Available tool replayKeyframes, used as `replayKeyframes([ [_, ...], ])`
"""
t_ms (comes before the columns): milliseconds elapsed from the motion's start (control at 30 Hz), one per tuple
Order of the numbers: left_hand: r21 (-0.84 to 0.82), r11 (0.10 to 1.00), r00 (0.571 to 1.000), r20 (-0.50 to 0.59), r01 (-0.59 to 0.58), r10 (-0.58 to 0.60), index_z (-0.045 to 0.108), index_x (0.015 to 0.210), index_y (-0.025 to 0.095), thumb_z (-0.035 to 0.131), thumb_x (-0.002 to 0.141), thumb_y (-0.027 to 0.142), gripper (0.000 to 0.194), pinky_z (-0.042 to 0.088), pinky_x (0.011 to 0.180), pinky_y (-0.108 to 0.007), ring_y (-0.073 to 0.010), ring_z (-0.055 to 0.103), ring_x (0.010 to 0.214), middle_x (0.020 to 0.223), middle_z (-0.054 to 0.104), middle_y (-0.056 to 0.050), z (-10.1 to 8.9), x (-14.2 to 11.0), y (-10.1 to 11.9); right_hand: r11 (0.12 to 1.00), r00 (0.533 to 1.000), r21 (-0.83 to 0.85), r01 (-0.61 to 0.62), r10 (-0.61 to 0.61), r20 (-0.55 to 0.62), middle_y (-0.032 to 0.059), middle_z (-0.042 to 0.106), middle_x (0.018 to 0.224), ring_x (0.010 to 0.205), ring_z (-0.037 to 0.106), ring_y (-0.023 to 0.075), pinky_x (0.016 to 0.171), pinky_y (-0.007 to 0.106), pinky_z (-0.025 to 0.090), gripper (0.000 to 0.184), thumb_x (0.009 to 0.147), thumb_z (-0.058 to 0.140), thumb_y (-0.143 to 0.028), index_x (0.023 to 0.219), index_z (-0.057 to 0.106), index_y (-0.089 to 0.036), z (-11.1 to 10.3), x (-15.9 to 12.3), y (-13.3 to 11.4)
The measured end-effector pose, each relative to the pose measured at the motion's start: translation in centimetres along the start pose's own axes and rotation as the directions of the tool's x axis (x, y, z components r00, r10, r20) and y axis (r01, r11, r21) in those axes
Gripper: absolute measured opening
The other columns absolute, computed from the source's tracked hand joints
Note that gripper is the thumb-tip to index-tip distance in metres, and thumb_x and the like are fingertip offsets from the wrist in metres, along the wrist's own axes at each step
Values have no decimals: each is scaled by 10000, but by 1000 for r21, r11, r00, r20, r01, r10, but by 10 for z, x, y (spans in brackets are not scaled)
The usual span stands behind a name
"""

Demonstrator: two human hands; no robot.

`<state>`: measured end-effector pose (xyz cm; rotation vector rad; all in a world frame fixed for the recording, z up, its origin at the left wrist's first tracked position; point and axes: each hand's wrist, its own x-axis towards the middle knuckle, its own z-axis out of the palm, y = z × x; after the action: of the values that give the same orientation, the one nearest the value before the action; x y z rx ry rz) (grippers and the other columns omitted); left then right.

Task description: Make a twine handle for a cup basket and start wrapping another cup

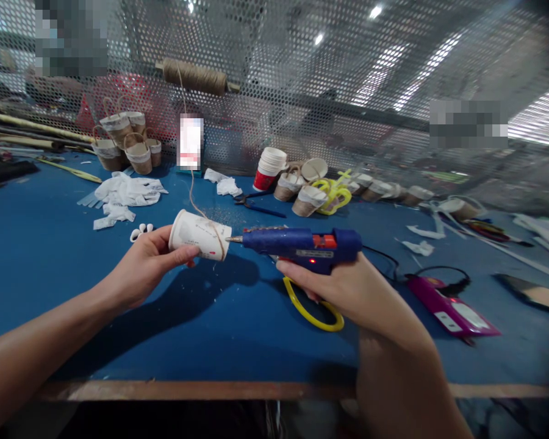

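My left hand point(158, 262) grips a white paper cup point(196, 236) tipped on its side, its base facing right. Jute twine point(193, 194) comes down from a spool point(194, 77) on the mesh and loops around the cup near its base. In my right hand point(333, 283) is a blue hot glue gun point(283, 241), with a small red light lit on its body. Its nozzle is at the twine by the cup's base; whether it touches, I cannot tell. Under the gun, yellow-handled scissors point(308, 314) lie partly hidden by my right hand.
Twine-wrapped cups with handles point(138, 155) stand at the back left. Stacked paper cups point(271, 164), pliers point(263, 208) and yellow scissors point(333, 195) lie farther back. White fabric scraps point(128, 190) sit left. A purple power strip point(452, 308) with a black cord lies right, near a phone point(526, 292).
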<state>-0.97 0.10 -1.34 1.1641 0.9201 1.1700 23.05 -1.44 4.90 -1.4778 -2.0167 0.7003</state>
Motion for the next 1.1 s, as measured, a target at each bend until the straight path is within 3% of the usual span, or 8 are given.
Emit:
replayKeyframes([
  [267, -14, 1000, 1000, -7, -14, 14, 672, 790, 186, 710, 665, 236, 140, 425, 601, -221, -99, 524, 635, 747, 662, -1, 1, 0, 0, 999, 1000, -35, -1, 1, 1, -50, 446, 378, 365, 393, 115, 397, 265, 350, 276, 706, 618, -404, 518, 513, -230, 0, -2, 0],
  [833, 46, 998, 999, 9, -41, 40, 672, 823, 187, 695, 684, 241, 151, 419, 618, -241, -124, 533, 662, 754, 661, -14, -2, 0, -3, 1000, 1000, 13, 6, -6, -6, -55, 453, 393, 365, 397, 111, 396, 261, 359, 233, 728, 600, -410, 578, 548, -240, 0, 1, 2],
  [1000, 10, 999, 999, 6, -35, 35, 675, 800, 198, 703, 675, 248, 137, 422, 609, -230, -114, 522, 641, 746, 660, -7, -1, 0, -2, 1000, 999, -8, 11, -11, 41, -49, 432, 358, 356, 395, 108, 388, 257, 344, 356, 746, 578, -410, 460, 460, -233, -2, -2, -2],
  [1100, 4, 1000, 1000, 4, -28, 28, 675, 804, 197, 703, 676, 245, 140, 426, 618, -235, -118, 529, 653, 761, 663, -11, -1, -1, -1, 1000, 999, 13, 5, -6, 51, -56, 440, 371, 358, 401, 99, 394, 247, 357, 325, 734, 589, -413, 491, 481, -226, -2, 0, -1],
])
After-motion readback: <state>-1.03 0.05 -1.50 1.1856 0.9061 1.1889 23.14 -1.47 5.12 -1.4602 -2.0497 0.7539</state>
